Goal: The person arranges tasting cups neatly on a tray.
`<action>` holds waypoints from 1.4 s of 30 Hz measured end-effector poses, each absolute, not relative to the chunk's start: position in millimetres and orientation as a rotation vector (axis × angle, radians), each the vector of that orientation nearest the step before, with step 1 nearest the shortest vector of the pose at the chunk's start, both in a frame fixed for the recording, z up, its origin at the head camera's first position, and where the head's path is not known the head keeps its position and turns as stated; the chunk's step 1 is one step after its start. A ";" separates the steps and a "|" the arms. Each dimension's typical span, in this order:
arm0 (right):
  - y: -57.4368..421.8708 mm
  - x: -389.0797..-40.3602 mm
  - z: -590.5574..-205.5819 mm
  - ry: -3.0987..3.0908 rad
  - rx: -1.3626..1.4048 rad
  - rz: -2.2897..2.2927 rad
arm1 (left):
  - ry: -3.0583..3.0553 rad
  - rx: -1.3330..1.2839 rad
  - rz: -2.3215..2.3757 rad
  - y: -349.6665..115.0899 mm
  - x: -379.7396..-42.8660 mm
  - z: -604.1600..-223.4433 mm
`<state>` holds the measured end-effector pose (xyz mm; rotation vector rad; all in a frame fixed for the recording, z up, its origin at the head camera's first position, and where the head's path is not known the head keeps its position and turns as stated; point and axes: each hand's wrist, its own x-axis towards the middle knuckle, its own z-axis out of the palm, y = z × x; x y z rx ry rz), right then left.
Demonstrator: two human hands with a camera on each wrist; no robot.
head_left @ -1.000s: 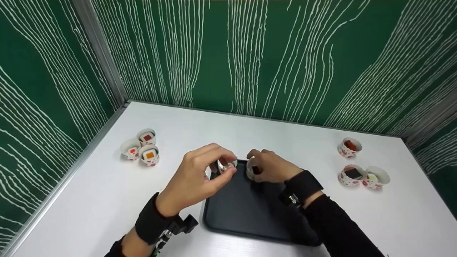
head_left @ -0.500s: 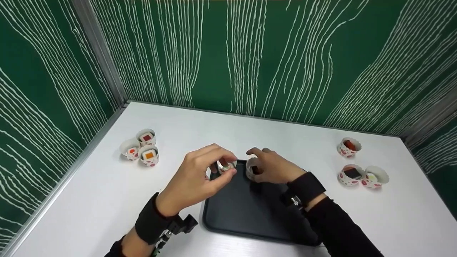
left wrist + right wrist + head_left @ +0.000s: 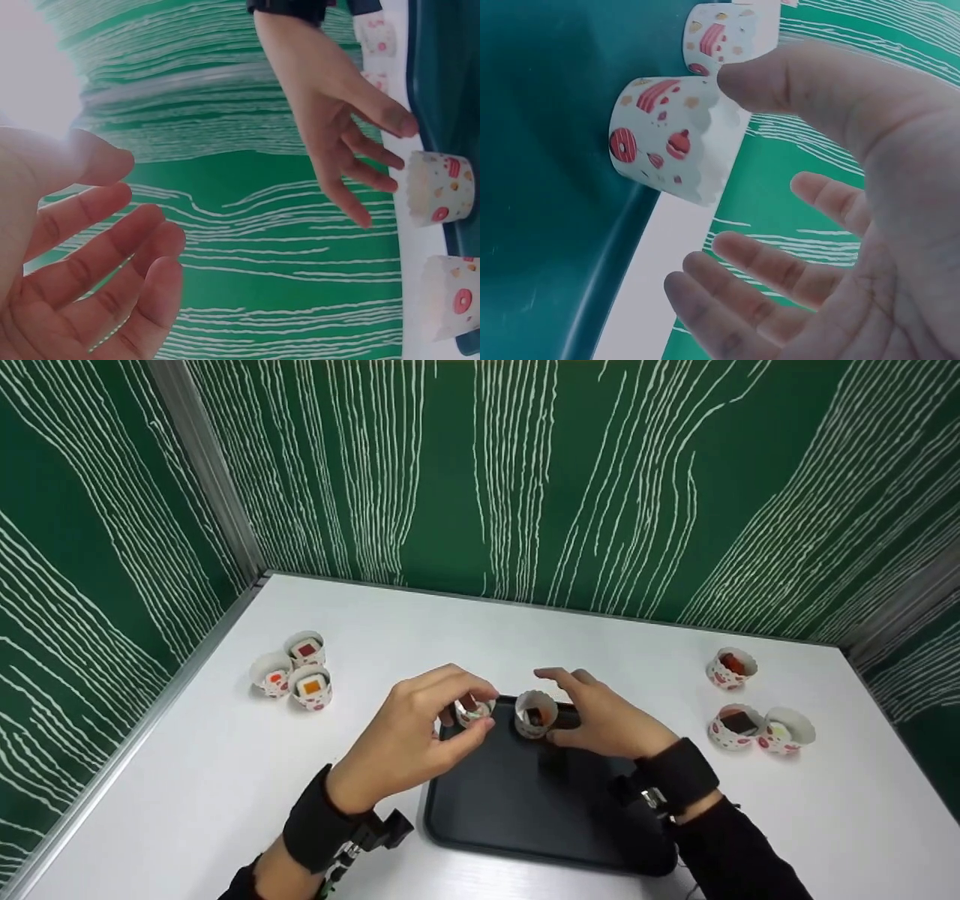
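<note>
Two paper baking cups stand upright at the far edge of a dark tray (image 3: 517, 810). Beside the right cup (image 3: 535, 718), which contains a dark piece with some orange, my right hand (image 3: 611, 720) is spread and holds nothing. In the right wrist view its thumb (image 3: 780, 82) overlaps the cup's scalloped rim, the other fingers apart from it. My left hand (image 3: 424, 720) hovers over the left cup (image 3: 474, 712), partly hiding it in the head view. The left wrist view shows the left fingers (image 3: 97, 259) loosely bent, well away from both cups (image 3: 441, 187).
Three cups (image 3: 311, 696) with white pieces topped in red or orange cluster at the table's left. At the right stand a cup with a red-orange piece (image 3: 731, 669), one with a dark piece (image 3: 735, 727) and one with a pale piece (image 3: 786, 731). A green wall (image 3: 450, 510) rises behind.
My right hand has let go of the right cup, opened its fingers and drawn back to the right. The cup stays on the tray. My left hand has hardly moved.
</note>
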<state>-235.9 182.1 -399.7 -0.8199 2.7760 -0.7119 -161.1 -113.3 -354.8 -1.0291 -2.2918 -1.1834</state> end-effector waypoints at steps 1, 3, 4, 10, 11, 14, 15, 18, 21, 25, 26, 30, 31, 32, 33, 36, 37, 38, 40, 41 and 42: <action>184.3 -233.6 -398.1 2.782 -0.820 -0.722 | -2.298 -1.029 -1.185 -113.4 -161.1 -355.0; 188.6 -228.2 -393.7 2.794 -0.823 -0.745 | -2.309 -1.028 -1.183 -113.5 -161.2 -355.6; 190.9 -225.3 -391.2 2.803 -0.826 -0.755 | -2.313 -1.028 -1.178 -113.5 -161.2 -355.7; 205.0 -203.7 -371.5 2.858 -0.853 -0.831 | -2.340 -1.029 -1.153 -112.7 -161.2 -356.5; 207.0 -199.6 -368.0 2.867 -0.858 -0.842 | -2.344 -1.030 -1.151 -112.4 -161.3 -356.9; 212.2 -186.0 -357.8 2.906 -0.869 -0.853 | -2.357 -1.036 -1.145 -111.5 -161.4 -358.5; 213.6 -180.9 -354.3 2.921 -0.871 -0.852 | -2.363 -1.037 -1.141 -111.2 -161.6 -359.2; 217.6 -164.4 -343.7 2.965 -0.869 -0.845 | -2.393 -1.035 -1.126 -110.2 -162.0 -361.7; 221.2 -148.9 -334.6 3.014 -0.881 -0.863 | -2.429 -1.036 -1.112 -109.1 -162.6 -364.0; 225.8 -131.1 -326.5 3.087 -0.916 -0.899 | -2.462 -1.037 -1.101 -107.5 -164.1 -366.2; 227.1 -127.0 -325.0 3.106 -0.927 -0.909 | -2.469 -1.036 -1.095 -107.1 -164.9 -366.8; 231.3 -112.7 -321.3 3.166 -0.953 -0.931 | -2.494 -1.030 -1.075 -106.5 -168.4 -369.0; 232.2 -109.9 -320.6 3.178 -0.957 -0.933 | -2.497 -1.025 -1.072 -106.8 -169.4 -369.7; 233.0 -107.0 -319.9 3.189 -0.955 -0.929 | -2.499 -1.021 -1.069 -107.1 -170.4 -370.6; 233.6 -104.4 -319.3 3.203 -0.940 -0.919 | -2.501 -1.015 -1.069 -107.8 -171.5 -371.6; 235.8 -98.1 -317.2 3.228 -0.905 -0.868 | -2.501 -0.992 -1.067 -111.0 -175.3 -375.8; 236.6 -96.1 -316.6 3.232 -0.910 -0.859 | -2.502 -0.982 -1.064 -112.4 -176.8 -377.4; 237.6 -94.1 -315.7 3.239 -0.912 -0.831 | -2.508 -0.968 -1.057 -114.1 -178.4 -379.0; 240.1 -90.8 -314.2 3.251 -0.946 -0.783 | -2.524 -0.935 -1.041 -117.7 -182.1 -382.0; 241.4 -89.0 -313.2 3.257 -0.965 -0.765 | -2.536 -0.916 -1.029 -119.7 -184.4 -383.0; 242.6 -87.5 -313.0 3.262 -0.988 -0.759 | -2.548 -0.897 -1.009 -121.9 -186.8 -383.6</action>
